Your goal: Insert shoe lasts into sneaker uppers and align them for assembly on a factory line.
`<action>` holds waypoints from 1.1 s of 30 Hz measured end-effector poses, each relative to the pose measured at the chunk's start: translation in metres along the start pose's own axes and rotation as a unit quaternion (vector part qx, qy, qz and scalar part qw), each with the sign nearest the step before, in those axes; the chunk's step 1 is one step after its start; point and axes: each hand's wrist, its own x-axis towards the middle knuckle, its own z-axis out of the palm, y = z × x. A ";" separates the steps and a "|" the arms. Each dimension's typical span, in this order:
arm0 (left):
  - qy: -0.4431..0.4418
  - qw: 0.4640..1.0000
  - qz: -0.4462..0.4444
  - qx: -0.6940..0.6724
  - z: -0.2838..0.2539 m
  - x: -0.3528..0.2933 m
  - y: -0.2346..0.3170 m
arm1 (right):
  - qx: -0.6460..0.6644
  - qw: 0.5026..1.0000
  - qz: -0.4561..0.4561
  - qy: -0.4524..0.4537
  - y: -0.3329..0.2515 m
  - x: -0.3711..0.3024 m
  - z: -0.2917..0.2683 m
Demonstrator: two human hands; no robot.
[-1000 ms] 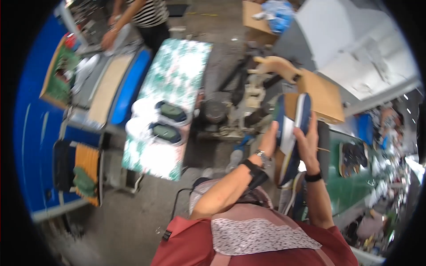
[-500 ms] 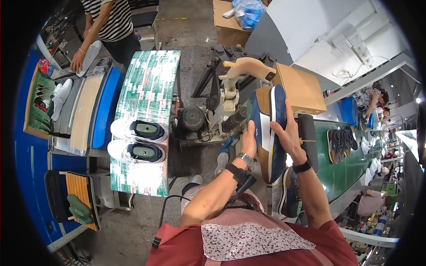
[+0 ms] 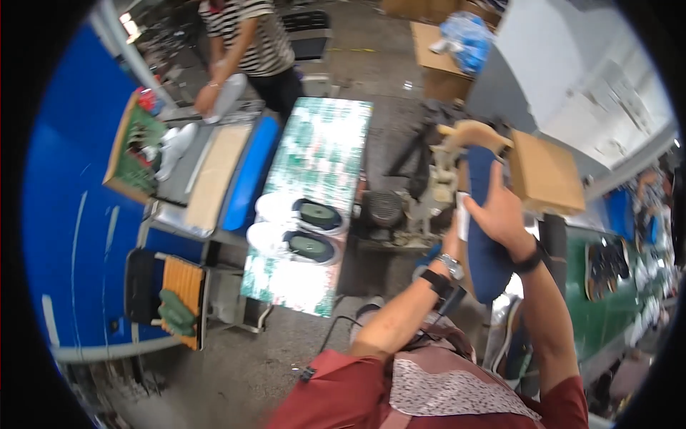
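Note:
Between my two hands a shoe (image 3: 487, 264) stands tilted up, its dark blue sole turned toward my right. My left hand (image 3: 453, 239) grips it from the upper's side, with most of its fingers hidden behind it. On the sole lies my right hand (image 3: 502, 214), thumb apart from the long fingers, which reach up along the edge. Just behind the shoe is a machine with a curved tan arm (image 3: 475, 131). To the left, a pair of white sneakers (image 3: 294, 232) with dark linings and green insoles rests on a long wrapped table (image 3: 314, 150).
A cardboard box (image 3: 547, 171) stands beyond my right hand. Several dark shoes (image 3: 606, 268) sit on a green conveyor (image 3: 593, 322) at right. Far left, a person in a striped top (image 3: 268, 43) handles a grey shoe. A stool (image 3: 182, 279) holds green shoe-shaped pieces (image 3: 176, 312).
The view has swung left, so the surroundings appear farther right. The shoe has turned in my hands: its blue sole shows more fully, and its brown and white side is mostly hidden.

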 end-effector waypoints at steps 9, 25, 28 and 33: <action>0.057 0.987 -0.148 0.024 -0.021 -0.100 -0.009 | 0.086 0.995 0.017 0.056 0.009 -0.052 0.004; -0.126 0.984 -0.072 -0.099 0.033 -0.099 -0.016 | 0.115 0.974 -0.071 0.183 0.004 -0.080 0.014; -0.127 0.979 -0.130 -0.093 0.037 -0.120 -0.002 | 0.143 0.975 -0.035 0.164 -0.006 -0.094 0.009; -0.071 0.995 -0.063 -0.012 0.054 -0.168 -0.006 | 0.515 0.836 0.118 0.148 0.067 -0.139 0.024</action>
